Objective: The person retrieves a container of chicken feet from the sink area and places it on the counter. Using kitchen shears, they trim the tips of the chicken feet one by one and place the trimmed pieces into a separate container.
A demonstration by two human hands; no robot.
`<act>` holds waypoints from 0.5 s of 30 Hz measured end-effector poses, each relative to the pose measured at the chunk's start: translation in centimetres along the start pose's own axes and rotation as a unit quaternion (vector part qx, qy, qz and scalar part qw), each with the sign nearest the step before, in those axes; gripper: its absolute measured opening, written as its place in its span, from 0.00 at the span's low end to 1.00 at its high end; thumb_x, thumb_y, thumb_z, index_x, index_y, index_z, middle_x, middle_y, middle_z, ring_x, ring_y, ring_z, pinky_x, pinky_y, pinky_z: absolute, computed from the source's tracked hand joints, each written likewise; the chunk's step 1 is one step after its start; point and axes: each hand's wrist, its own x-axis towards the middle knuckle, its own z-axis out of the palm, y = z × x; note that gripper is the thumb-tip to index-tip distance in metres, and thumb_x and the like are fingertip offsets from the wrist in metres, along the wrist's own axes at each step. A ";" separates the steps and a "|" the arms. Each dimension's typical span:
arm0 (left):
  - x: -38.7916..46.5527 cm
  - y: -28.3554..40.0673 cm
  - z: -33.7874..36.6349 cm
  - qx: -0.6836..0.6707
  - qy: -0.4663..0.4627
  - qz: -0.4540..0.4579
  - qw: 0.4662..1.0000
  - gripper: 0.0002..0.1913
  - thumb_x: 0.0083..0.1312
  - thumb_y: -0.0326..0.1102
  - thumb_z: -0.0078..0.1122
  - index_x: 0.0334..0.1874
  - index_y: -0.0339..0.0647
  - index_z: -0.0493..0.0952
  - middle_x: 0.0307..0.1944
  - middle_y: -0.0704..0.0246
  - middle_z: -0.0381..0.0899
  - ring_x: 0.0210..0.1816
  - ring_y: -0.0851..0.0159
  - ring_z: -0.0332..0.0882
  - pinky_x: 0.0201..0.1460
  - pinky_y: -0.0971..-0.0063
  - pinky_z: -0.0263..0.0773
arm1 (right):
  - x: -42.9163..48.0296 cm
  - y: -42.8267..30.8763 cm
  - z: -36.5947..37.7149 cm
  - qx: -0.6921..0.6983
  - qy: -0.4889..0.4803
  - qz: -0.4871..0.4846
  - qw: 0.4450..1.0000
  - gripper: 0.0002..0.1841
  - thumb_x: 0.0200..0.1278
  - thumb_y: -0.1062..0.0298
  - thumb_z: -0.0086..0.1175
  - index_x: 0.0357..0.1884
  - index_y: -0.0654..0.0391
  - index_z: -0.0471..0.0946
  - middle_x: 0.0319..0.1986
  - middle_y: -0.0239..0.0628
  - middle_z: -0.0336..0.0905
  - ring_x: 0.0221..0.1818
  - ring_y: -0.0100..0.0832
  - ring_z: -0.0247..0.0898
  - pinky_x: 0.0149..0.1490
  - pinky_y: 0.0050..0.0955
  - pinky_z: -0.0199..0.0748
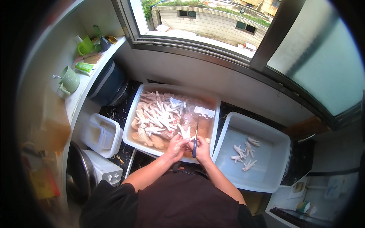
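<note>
My left hand [176, 146] holds a pale chicken foot [185, 132] above the near edge of a large white plastic tub [129, 125]. In my right hand [202, 147] is a narrow knife [195, 146] with a dark blue handle, its thin blade pointing away from me. The fingertips of both hands meet around the base of the foot. In the tub's reddish water lies a heap of chicken feet [159, 114], with larger poultry pieces [142, 137] along the near left side. A second white tub [258, 126] stands at the right, holding several chicken feet [249, 149].
Left of the tubs, clear plastic containers [99, 134] stand on the black countertop [112, 112]. A shelf at the left carries a green mug [70, 79] and a green tube [85, 67]. Beyond the tubs rises a wall below an opened window [196, 47]. A white appliance [104, 168] sits at lower left.
</note>
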 end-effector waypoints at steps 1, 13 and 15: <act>0.2 0.1 0.0 0.043 0.010 0.008 0.999 0.13 0.68 0.26 0.58 0.51 0.39 0.67 0.40 0.64 0.78 0.39 0.64 0.79 0.43 0.68 0.76 | -0.1 0.1 -0.2 -0.024 0.013 -0.024 0.999 0.21 0.66 0.71 0.63 0.57 0.66 0.70 0.35 0.36 0.81 0.32 0.23 0.78 0.35 0.21 0.78; 2.9 0.9 -0.6 -0.073 0.005 0.101 0.992 0.18 0.63 0.18 0.58 0.55 0.37 0.70 0.41 0.68 0.78 0.41 0.69 0.79 0.47 0.72 0.76 | -3.2 -3.4 2.2 -0.387 0.050 -0.048 0.919 0.22 0.61 0.58 0.66 0.51 0.62 0.76 0.25 0.32 0.74 0.28 0.24 0.68 0.37 0.27 0.70; 3.0 1.0 -0.6 -0.063 0.019 0.098 0.993 0.20 0.63 0.17 0.56 0.57 0.38 0.68 0.44 0.68 0.77 0.45 0.69 0.78 0.51 0.71 0.75 | -3.2 -3.9 2.6 -0.403 0.050 -0.043 0.913 0.23 0.61 0.57 0.66 0.52 0.61 0.76 0.25 0.34 0.74 0.28 0.26 0.68 0.37 0.29 0.71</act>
